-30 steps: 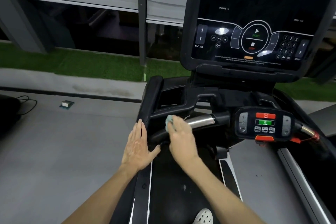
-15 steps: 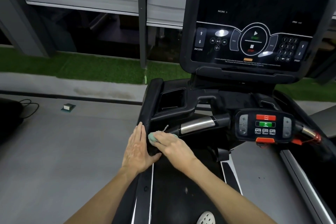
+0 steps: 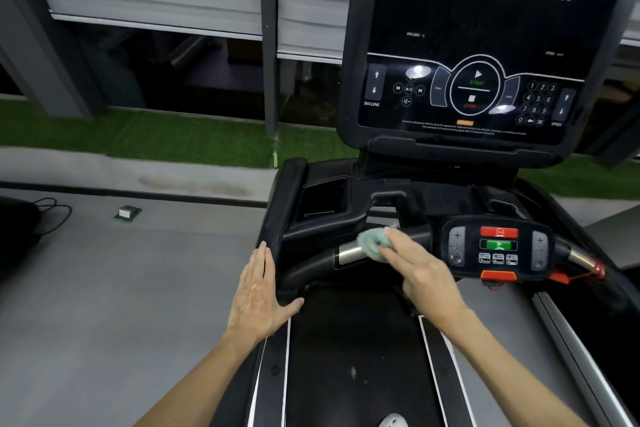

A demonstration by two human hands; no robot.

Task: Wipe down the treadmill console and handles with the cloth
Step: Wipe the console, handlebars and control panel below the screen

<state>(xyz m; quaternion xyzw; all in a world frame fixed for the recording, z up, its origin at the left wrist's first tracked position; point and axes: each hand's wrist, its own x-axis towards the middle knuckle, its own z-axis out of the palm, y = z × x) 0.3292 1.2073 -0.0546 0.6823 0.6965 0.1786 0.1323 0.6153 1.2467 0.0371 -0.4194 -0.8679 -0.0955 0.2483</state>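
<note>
A black treadmill fills the right half of the view, with a large dark console screen [image 3: 485, 55] on top. Below it a silver and black front handle [image 3: 348, 253] runs across to a small control pad [image 3: 498, 248] with red and green buttons. My right hand [image 3: 420, 272] presses a small pale green cloth [image 3: 372, 243] onto the silver part of that handle. My left hand [image 3: 258, 295] lies flat, fingers together, against the outer side of the black left side handle [image 3: 277, 218], with the thumb hooked over its inner edge.
A recessed tray [image 3: 323, 199] sits in the left console wing. The black running belt [image 3: 356, 357] lies under my arms. Grey floor spreads to the left with a small box [image 3: 127, 213] and a black cable [image 3: 52, 210]. A red safety clip [image 3: 561, 277] hangs at the right.
My right hand has slid the cloth rightwards along the front handle, from its black left end onto the silver section. My left hand stays on the side handle.
</note>
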